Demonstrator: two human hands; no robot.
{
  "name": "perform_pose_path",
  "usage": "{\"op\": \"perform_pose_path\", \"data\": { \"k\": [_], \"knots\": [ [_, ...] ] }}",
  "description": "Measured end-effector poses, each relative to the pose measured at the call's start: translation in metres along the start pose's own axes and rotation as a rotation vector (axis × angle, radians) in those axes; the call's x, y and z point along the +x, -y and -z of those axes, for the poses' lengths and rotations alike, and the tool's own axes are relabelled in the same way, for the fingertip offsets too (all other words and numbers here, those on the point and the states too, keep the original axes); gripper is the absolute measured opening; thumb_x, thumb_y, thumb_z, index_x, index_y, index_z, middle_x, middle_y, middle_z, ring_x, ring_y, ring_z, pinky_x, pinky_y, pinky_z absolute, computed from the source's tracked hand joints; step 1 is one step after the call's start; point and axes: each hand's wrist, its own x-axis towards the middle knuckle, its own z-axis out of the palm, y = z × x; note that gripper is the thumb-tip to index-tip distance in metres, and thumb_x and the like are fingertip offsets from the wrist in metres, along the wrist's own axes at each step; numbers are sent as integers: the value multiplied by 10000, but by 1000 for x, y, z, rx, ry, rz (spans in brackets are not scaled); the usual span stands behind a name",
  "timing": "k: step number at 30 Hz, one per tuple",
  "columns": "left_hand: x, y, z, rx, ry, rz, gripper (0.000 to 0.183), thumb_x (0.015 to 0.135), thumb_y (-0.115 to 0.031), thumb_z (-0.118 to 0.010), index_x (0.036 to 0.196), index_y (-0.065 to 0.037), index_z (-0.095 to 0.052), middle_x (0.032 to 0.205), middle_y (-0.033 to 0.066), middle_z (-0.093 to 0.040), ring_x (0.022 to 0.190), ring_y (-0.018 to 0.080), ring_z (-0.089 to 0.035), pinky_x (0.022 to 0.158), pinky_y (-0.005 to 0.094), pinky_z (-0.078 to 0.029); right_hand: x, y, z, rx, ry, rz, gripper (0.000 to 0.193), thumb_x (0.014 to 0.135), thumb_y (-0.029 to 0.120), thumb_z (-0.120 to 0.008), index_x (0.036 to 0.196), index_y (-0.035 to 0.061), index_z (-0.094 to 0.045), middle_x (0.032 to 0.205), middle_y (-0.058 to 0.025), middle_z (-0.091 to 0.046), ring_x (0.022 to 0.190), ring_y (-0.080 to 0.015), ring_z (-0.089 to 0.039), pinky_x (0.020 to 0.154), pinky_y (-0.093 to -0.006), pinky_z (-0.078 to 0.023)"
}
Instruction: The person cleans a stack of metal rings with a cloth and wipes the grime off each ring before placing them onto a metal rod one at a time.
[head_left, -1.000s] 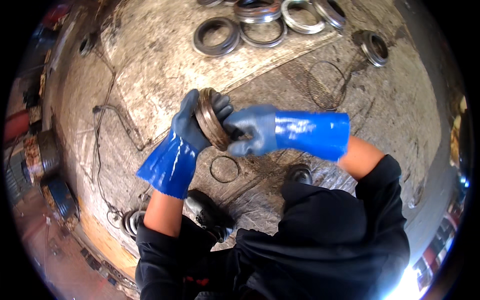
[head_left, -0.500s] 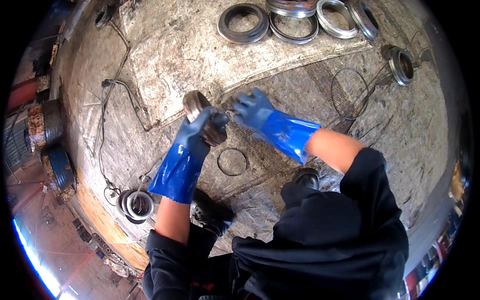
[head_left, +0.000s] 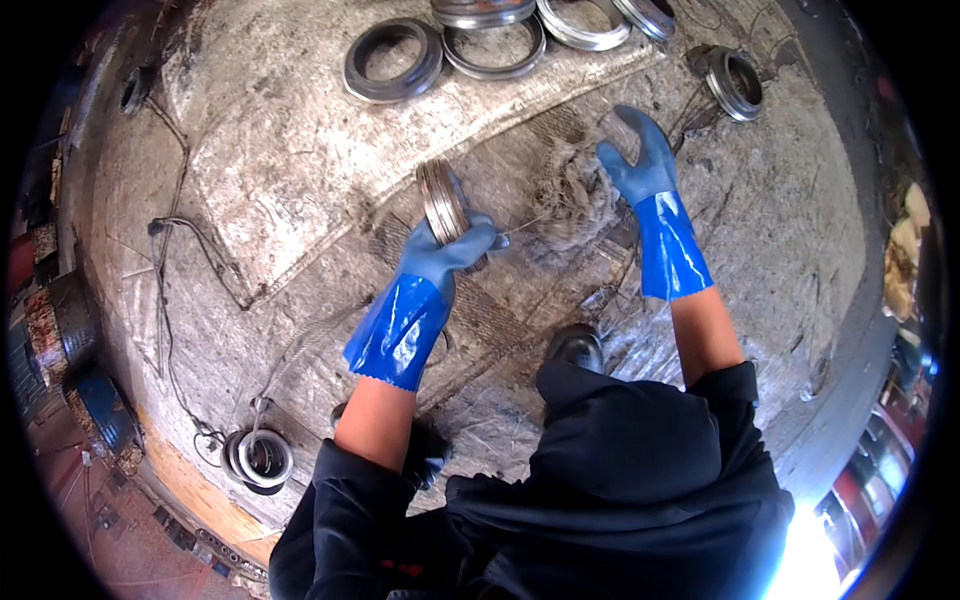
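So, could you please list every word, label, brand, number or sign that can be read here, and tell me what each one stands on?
None can be read.
Red marks on the dark clothing: too small and blurred to tell whether they are lettering.
Grooved metal ring in the left hand: no lettering can be made out.

Gloves: grey-blue, bright blue cuffs. Held ring: silver-brown, fine stripes running round it. Sleeves: black. Sheet: tan-grey, dark mottling. Back rings: dark grey to bright silver, one rust-tinged. Drum: blue, rusty-brown patches.
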Motion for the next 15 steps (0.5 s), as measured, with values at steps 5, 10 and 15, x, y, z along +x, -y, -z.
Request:
{"op": "perform_pose_path", "data": {
  "k": [5, 10, 15],
  "knots": [
    [-5, -9, -14, 40, 21, 45, 292, 852, 36, -719, 1133, 24, -642, 993, 126, -718, 905, 256, -733, 767, 371, -600, -37, 42, -6, -484, 272, 217, 802, 761, 543, -830, 1408, 159, -551, 1450, -158, -555, 1351, -380, -521, 1079, -462, -484],
    [-13, -16, -20, 87, 107, -55, 327, 837, -8, -753, 1140, 44, -642, 992, 121, -729, 900, 231, -723, 840, 319, -551, -91, -2, -45, -724, 296, 348, 764, 823, 587, -749, 1425, 172, -529, 1493, -175, -509, 1347, -386, -522, 1018, -490, -527],
    [-15, -10, -18, 50, 94, -92, 308, 839, -50, -769, 1114, 28, -656, 943, 103, -726, 837, 203, -710, 783, 315, -553, -11, 2, -25, -30, 202, -11, 623, 937, 478, -669, 1279, -37, -589, 986, -179, -698, 770, -236, -703, 608, -283, -607]
  ]
}}
